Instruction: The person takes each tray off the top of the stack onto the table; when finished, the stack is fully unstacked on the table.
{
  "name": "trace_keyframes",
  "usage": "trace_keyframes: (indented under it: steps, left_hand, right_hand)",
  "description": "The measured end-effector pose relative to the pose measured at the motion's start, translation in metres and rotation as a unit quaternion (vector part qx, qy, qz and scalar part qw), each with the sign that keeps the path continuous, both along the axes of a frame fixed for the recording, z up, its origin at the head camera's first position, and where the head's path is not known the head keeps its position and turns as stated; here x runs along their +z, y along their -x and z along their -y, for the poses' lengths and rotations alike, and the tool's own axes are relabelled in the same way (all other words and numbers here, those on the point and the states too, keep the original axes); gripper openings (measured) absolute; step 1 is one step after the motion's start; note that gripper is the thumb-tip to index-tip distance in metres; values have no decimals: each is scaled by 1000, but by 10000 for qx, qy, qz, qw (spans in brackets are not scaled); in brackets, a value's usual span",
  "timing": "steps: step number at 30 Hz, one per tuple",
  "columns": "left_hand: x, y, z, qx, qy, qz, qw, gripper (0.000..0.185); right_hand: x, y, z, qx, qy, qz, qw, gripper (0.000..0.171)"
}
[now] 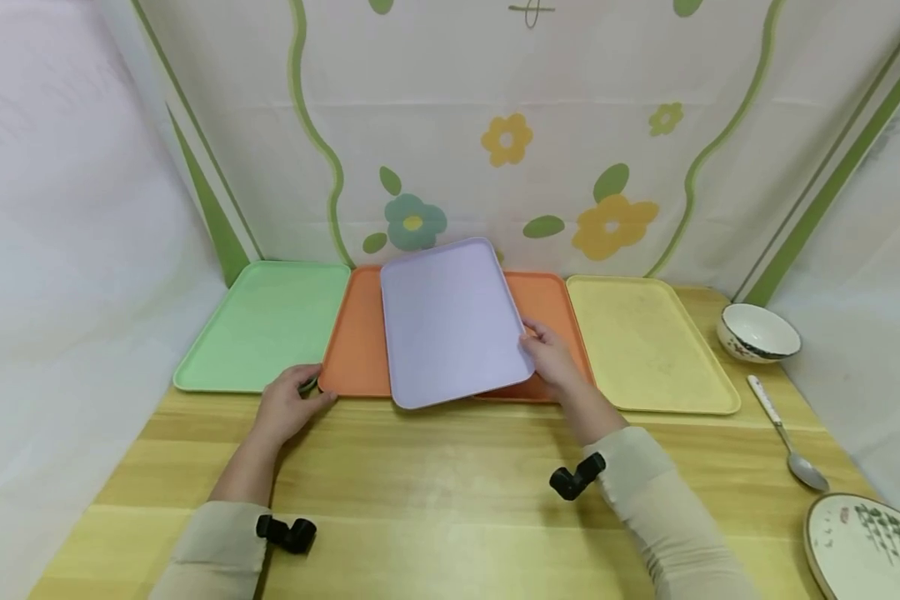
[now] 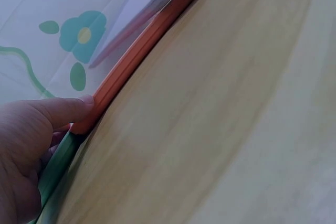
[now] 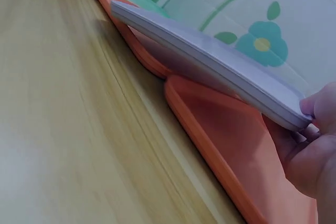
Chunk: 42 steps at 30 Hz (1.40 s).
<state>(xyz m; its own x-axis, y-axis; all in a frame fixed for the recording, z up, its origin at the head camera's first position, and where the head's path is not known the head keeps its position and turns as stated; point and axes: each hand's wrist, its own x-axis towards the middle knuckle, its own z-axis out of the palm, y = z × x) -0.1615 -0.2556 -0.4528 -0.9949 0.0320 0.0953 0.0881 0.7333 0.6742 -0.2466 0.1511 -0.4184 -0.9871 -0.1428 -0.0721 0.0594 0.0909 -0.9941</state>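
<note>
A lavender tray (image 1: 450, 321) is tilted, its near edge raised over two orange trays lying side by side. My right hand (image 1: 542, 348) grips its front right corner, thumb on top and fingers underneath; the right wrist view shows the lavender tray (image 3: 210, 64) lifted above the right orange tray (image 3: 236, 129) with my right hand (image 3: 314, 129) at its end. My left hand (image 1: 300, 398) holds the front left corner of the left orange tray (image 1: 354, 342), next to the green tray (image 1: 266, 321). In the left wrist view its thumb (image 2: 68, 109) touches that orange tray's rim (image 2: 136, 51).
A yellow tray (image 1: 648, 342) lies right of the orange ones. Further right are a white bowl (image 1: 757, 332), a spoon (image 1: 787, 433) and a patterned plate (image 1: 866, 546) at the table's front right corner. Flowered cloth walls close in the back and sides.
</note>
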Motion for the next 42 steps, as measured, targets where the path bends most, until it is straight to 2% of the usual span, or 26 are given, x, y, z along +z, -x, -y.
trace_keyframes:
  steps: [4, 11, 18, 24, 31, 42]
  left_hand:
    - [2, 1, 0, 5, 7, -8, 10000, 59]
    - [3, 1, -2, -5, -20, 62, 10000, 60]
    - [3, 1, -1, 2, -81, 69, 9999, 60]
    - [1, 2, -1, 24, -99, 64, 9999, 59]
    - [1, 1, -1, 44, -128, 127, 9998, 60]
    - [2, 2, -1, 15, -97, 174, 9998, 62]
  right_hand:
    - [7, 0, -22, -3, 175, 182, 9997, 49]
    - [21, -4, -54, -249, -81, 303, 9992, 49]
    - [27, -7, -81, 24, -152, 281, 9995, 52]
    - [26, -8, -96, 32, -348, 341, 9988, 51]
    - [31, -13, -108, 360, -535, 267, 9976, 25]
    - [32, -16, -123, 911, -876, 407, 9911, 25]
